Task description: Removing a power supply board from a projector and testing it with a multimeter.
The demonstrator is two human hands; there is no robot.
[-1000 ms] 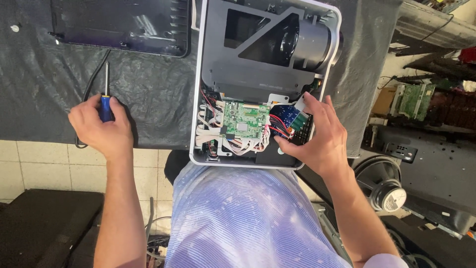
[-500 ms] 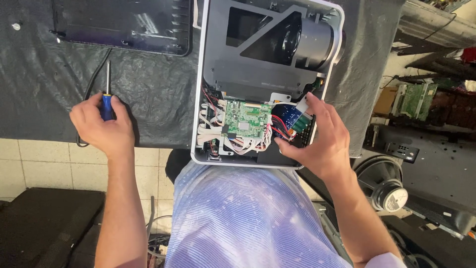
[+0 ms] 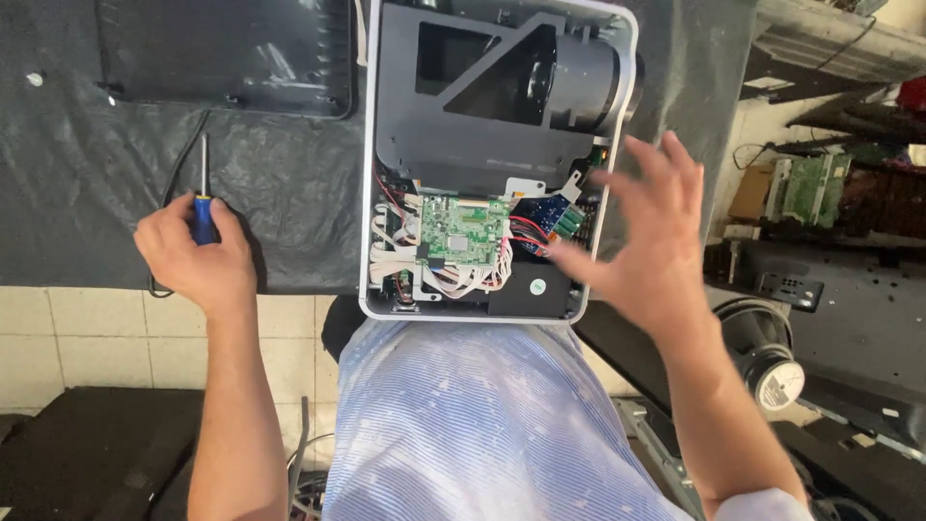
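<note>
Bench (image 3: 289, 193) under dark sheet | my left hand (image 3: 193, 259) wraps the screwdriver (image 3: 203, 198) (shaft pointing away) | right hand (image 3: 644, 236) fingers spread, empty, just right of the opened projector (image 3: 492, 154).

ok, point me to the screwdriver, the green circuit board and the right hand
screwdriver (image 3: 204, 162): head view, on its metal shaft above the fist.
green circuit board (image 3: 465, 228): head view, middle of the board.
right hand (image 3: 644, 246): head view, on the palm.
</note>
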